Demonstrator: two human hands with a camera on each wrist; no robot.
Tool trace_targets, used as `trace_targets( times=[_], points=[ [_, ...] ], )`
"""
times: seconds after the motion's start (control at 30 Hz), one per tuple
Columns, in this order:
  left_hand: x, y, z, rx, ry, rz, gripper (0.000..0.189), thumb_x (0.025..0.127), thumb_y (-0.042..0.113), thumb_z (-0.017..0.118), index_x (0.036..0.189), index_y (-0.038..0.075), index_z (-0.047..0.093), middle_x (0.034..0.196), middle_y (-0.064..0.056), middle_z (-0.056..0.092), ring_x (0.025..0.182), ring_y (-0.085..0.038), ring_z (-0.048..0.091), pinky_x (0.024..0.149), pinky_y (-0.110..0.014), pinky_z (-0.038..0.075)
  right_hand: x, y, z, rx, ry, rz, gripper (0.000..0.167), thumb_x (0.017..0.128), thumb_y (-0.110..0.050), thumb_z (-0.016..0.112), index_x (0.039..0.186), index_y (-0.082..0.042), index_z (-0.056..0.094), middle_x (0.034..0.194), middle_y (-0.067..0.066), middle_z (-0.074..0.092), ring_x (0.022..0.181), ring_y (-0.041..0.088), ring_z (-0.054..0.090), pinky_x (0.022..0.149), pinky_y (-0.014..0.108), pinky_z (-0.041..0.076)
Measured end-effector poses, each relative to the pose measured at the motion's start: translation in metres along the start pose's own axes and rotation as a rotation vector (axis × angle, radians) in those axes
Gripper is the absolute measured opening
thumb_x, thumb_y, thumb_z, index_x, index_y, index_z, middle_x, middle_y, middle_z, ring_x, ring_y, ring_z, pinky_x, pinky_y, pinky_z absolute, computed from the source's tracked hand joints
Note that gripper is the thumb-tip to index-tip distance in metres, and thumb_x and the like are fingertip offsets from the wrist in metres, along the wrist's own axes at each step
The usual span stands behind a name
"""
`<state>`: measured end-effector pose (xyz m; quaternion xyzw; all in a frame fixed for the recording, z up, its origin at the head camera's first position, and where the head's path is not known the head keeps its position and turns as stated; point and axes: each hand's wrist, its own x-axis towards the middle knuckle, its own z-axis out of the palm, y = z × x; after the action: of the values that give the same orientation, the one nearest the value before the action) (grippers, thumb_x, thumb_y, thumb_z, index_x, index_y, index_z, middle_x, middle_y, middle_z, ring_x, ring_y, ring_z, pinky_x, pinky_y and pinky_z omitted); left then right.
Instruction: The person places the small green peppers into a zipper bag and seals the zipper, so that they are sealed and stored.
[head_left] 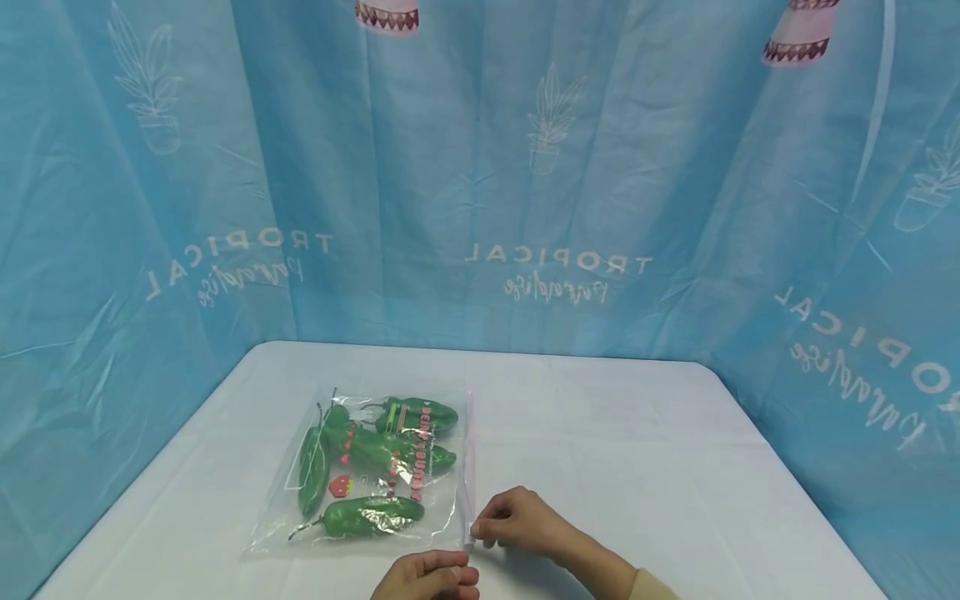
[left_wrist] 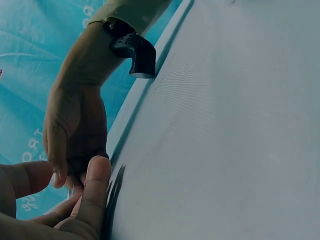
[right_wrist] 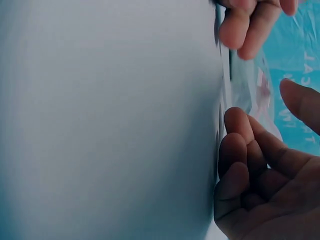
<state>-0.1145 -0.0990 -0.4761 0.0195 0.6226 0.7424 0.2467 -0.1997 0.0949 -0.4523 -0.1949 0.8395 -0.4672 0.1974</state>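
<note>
A clear zip bag (head_left: pixel 358 479) with red print lies flat on the white table. Inside it are several green chili peppers (head_left: pixel 372 517). The pink zip edge (head_left: pixel 470 467) runs down the bag's right side. My right hand (head_left: pixel 525 525) is at the near corner of that edge with its fingers curled; in the right wrist view the thumb (right_wrist: pixel 301 101) stands apart from them. Whether the fingers pinch the plastic is unclear. Just below that corner is my left hand (head_left: pixel 427 579), its thumb (left_wrist: pixel 31 179) clear of the other fingers. The fingertips partly hide the corner.
The white table (head_left: pixel 615 433) extends to the right of the bag. Blue printed curtains (head_left: pixel 420 183) hang behind it and along both sides. A dark wrist mount (left_wrist: pixel 136 52) sits on the right wrist.
</note>
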Motion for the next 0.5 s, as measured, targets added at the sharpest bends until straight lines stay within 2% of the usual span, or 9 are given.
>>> trace_targets(
  times=[0.33, 0.5],
  points=[
    [0.0062, -0.0023, 0.0001, -0.135, -0.037, 0.021, 0.053, 0.092, 0.015, 0.055, 0.128, -0.021, 0.041, 0.113, -0.024, 0.065, 0.097, -0.024, 0.068, 0.084, -0.036, 0.054, 0.0054, -0.0002, 0.0071, -0.056, 0.022, 0.012, 0.018, 0.080, -0.027, 0.071, 0.073, -0.011, 0.071, 0.065, 0.004, 0.067, 0.057, 0.010, 0.050, 0.050, 0.023, 0.040],
    [0.0063, -0.0030, 0.0007, -0.182, -0.026, 0.029, 0.054, 0.091, 0.014, 0.058, 0.129, -0.020, 0.040, 0.112, -0.022, 0.066, 0.096, -0.023, 0.068, 0.085, -0.035, 0.054, 0.0061, -0.0011, 0.0092, -0.046, 0.036, 0.027, 0.018, 0.079, -0.026, 0.071, 0.071, -0.010, 0.069, 0.063, 0.000, 0.063, 0.056, 0.010, 0.047, 0.049, 0.024, 0.037]
  ],
)
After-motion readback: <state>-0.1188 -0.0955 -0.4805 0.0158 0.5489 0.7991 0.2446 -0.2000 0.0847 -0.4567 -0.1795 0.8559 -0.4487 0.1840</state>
